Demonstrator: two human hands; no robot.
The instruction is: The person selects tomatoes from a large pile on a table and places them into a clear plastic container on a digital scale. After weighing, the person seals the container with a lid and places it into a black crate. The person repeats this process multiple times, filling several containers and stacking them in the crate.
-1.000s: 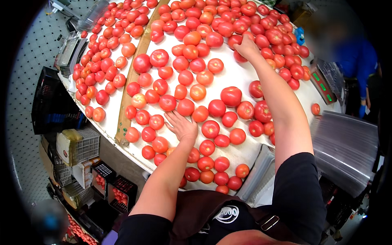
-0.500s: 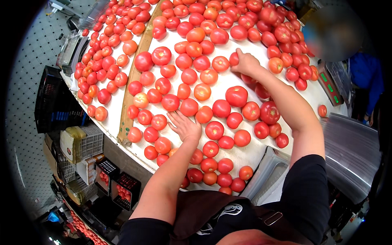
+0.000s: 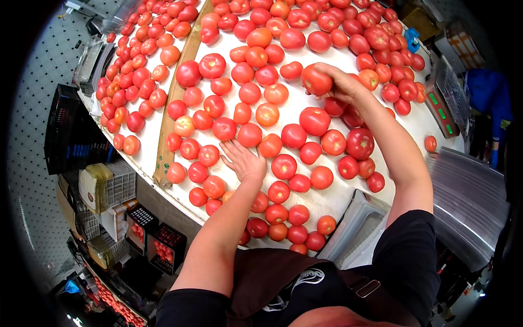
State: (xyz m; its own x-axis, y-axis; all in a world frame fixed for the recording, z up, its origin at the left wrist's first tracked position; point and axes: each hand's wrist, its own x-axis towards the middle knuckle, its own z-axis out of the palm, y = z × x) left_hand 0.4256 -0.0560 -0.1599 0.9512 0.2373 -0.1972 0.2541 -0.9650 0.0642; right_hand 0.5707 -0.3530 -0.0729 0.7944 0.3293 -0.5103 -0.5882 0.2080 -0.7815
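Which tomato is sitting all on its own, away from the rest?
The small red tomato near the table's right edge, between the scale and the clear plastic stack. Unlike the others, it has no neighbour close by.

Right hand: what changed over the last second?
The right hand drew back toward the wearer and now has a tomato in its grasp. The left hand stays spread, and the brown board lies as before.
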